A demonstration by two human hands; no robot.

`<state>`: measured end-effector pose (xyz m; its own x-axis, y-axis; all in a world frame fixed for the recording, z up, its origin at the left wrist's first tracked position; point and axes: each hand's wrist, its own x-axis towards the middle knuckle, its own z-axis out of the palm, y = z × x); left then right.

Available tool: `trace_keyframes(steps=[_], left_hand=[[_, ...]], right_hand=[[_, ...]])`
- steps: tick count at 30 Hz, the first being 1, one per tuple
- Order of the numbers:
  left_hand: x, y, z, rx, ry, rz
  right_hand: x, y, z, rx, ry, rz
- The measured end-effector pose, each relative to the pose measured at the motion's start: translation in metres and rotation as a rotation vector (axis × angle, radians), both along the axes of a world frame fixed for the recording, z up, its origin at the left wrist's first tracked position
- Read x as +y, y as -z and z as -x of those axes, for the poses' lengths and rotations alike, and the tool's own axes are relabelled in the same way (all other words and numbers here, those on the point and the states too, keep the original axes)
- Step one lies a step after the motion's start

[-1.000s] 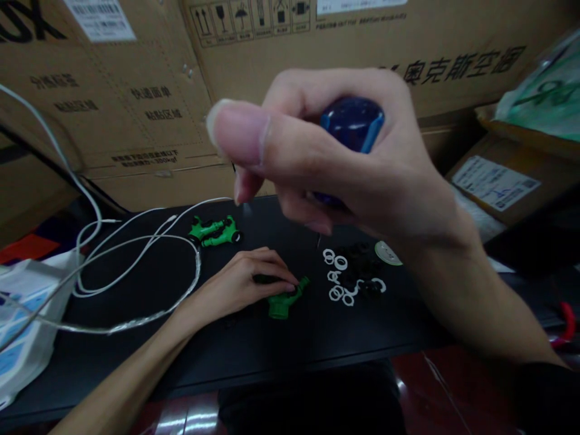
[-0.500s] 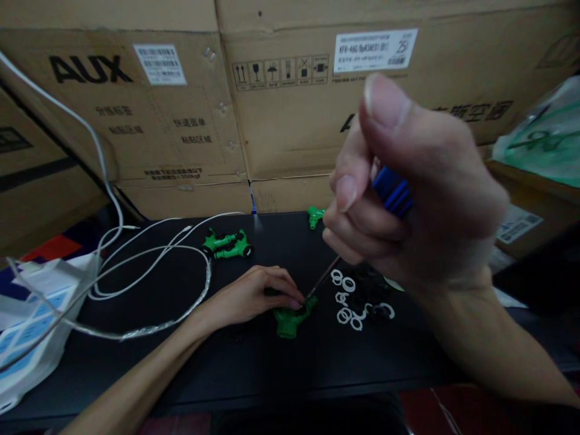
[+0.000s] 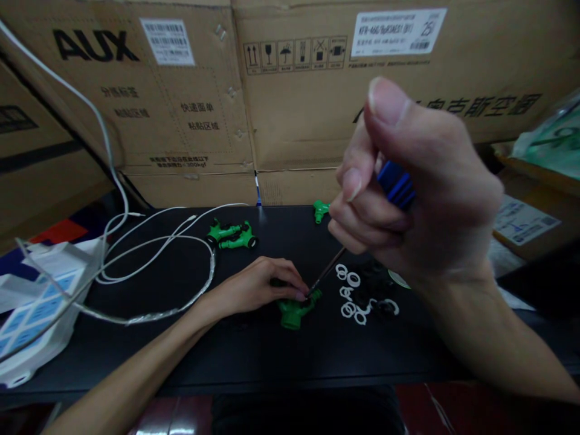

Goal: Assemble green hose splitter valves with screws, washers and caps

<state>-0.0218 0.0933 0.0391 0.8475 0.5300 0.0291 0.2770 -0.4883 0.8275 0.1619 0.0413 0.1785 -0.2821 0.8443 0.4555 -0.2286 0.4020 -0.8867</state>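
Observation:
My right hand [image 3: 408,175] is wrapped round the blue handle of a screwdriver [image 3: 330,268], whose thin shaft slants down to the left. Its tip meets a green Y-shaped hose connector [image 3: 291,316] on the black table. My left hand [image 3: 267,283] is closed on that connector, with thumb and fingertips pressed near the screwdriver's tip. What exactly the tip touches is too small to make out. Right of the connector lie several white ring washers [image 3: 353,279] and a heap of black parts [image 3: 371,275], partly behind my right wrist.
More green connectors [image 3: 233,234] lie further back on the table [image 3: 254,362], and another green piece [image 3: 321,210] near the cardboard boxes [image 3: 299,127]. White cables [image 3: 212,260] loop at the left beside a power strip [image 3: 45,326]. A smaller carton [image 3: 528,211] stands at the right.
My right hand has come down and tilted to the right, bringing the screwdriver's tip onto the green connector. My left hand stays on the connector. The camera view has shifted.

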Motion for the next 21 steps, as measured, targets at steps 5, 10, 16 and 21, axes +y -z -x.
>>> trace_keyframes(steps=[5,10,16,21], left_hand=[[-0.001,0.0,-0.001,-0.011,0.004,-0.016],[-0.001,-0.003,-0.001,-0.01,-0.001,-0.002],[-0.005,-0.011,0.001,0.028,0.015,0.002],[-0.005,-0.003,0.0,0.044,0.071,-0.036]], right_hand=[[0.001,0.003,-0.001,-0.082,0.03,0.012],[0.0,0.003,0.001,-0.069,-0.036,-0.016],[-0.005,-0.007,0.007,-0.148,-0.079,0.162],[-0.004,0.001,0.005,-0.032,-0.087,-0.004]])
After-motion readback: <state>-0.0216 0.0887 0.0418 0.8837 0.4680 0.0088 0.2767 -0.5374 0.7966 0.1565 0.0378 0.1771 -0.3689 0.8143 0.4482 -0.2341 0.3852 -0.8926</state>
